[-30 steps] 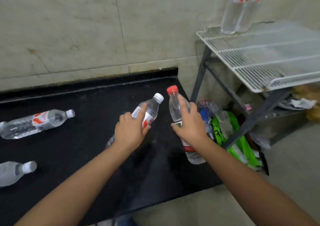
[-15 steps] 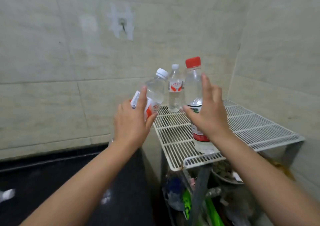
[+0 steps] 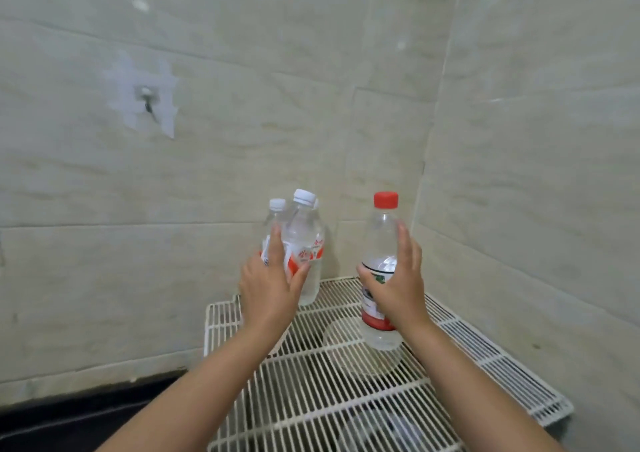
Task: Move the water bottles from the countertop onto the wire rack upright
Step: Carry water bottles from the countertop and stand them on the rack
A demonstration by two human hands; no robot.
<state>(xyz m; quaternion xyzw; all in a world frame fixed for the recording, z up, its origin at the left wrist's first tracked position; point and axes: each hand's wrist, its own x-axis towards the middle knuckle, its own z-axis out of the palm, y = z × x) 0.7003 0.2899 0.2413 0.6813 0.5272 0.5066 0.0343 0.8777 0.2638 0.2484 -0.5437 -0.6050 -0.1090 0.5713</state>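
left hand [image 3: 272,292] grips clear ribbed white-capped bottle [image 3: 300,240] over white wire rack [image 3: 485,358] back-left corner | right hand [image 3: 398,288] grips clear red-capped bottle [image 3: 381,236] near back edge | 2 held bottles, 2 white-capped bottles [image 3: 277,209] standing behind

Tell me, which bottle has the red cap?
The bottle gripped by the right hand; the white-capped bottle in the left hand and those behind differ.
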